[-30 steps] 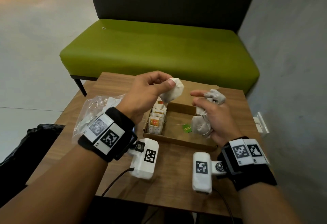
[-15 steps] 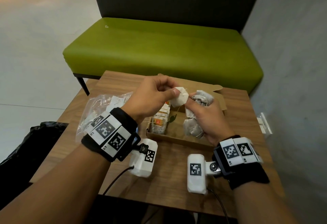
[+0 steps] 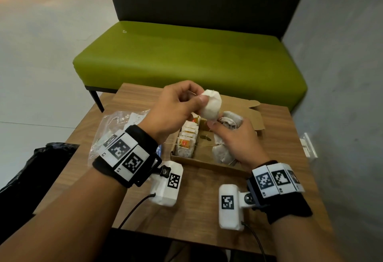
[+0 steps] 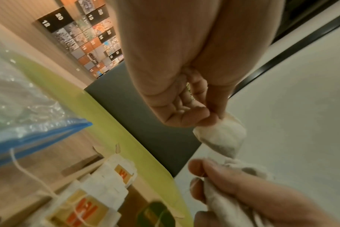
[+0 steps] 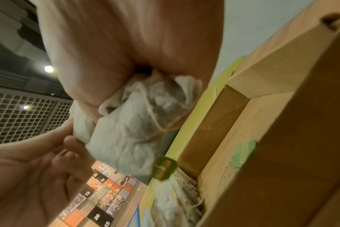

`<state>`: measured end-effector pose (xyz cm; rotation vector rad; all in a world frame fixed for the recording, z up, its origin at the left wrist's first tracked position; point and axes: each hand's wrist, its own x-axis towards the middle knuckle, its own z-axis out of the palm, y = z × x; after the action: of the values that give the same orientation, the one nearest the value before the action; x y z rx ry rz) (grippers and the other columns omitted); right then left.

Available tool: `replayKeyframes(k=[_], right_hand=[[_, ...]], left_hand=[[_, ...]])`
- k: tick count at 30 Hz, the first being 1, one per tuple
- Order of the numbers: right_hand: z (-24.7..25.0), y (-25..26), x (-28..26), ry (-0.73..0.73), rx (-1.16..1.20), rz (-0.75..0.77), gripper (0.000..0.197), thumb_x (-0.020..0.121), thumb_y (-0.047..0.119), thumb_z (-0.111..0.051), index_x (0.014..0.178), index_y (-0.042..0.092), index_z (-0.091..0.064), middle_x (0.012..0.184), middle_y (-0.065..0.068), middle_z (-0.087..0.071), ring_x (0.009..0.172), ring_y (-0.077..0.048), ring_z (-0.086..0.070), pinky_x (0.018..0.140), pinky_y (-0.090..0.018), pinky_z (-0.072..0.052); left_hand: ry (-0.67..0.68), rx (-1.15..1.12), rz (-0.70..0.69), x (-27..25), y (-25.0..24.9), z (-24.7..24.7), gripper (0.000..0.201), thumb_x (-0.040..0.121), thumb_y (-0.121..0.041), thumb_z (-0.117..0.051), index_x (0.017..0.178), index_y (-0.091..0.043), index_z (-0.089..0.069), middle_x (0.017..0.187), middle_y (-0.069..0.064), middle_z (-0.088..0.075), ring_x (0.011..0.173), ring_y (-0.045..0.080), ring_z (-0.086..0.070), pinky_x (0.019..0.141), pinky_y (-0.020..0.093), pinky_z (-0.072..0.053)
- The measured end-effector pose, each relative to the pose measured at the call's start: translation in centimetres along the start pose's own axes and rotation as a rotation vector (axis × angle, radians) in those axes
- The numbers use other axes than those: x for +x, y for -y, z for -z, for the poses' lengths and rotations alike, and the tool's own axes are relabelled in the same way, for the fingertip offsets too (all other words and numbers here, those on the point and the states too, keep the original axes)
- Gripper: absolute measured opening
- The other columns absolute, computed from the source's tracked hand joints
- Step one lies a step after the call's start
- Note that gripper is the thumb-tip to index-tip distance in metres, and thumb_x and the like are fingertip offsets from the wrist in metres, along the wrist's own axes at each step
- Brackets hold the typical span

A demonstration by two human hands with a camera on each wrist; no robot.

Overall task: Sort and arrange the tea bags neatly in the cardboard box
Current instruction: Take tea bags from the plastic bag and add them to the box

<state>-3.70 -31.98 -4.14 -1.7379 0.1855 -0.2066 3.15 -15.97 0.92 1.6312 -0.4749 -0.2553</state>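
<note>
Box: open brown cardboard on table. Row of orange-tagged tea bags upright at left; green tag on floor.

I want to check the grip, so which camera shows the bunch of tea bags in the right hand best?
The right wrist view: the bunch of tea bags fills the frame, crumpled, a string across it, gripped by the right hand. The head view shows only its ends sticking out of the fist. The left wrist view catches one blurred edge.
</note>
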Motion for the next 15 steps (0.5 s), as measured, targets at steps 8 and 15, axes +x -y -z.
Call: replayKeyframes(k=[8,15], right_hand=[[-0.5,-0.3,-0.4,0.097,-0.176,-0.024,0.009,0.090,0.028,-0.075,0.080,0.029,-0.075,0.072,0.011,-0.070,0.073,-0.009,-0.064,0.074,-0.035,-0.053],[-0.4,0.8,-0.9,0.219,-0.174,-0.013,0.004,0.090,0.018,-0.074,0.089,0.022,-0.077,0.088,0.001,-0.076,0.089,-0.020,-0.072,0.085,-0.042,-0.059]], left_hand=[[-0.202,-0.171,0.060,0.5,0.6,0.5,0.005,0.093,-0.005,-0.063,0.092,-0.006,-0.059,0.074,0.004,-0.062,0.062,0.008,-0.064,0.056,0.020,-0.052],[-0.319,0.116,-0.006,0.8,2.1,0.7,0.007,0.090,-0.017,-0.070,0.085,-0.017,-0.065,0.074,0.001,-0.065,0.073,0.013,-0.063,0.070,0.031,-0.053]])
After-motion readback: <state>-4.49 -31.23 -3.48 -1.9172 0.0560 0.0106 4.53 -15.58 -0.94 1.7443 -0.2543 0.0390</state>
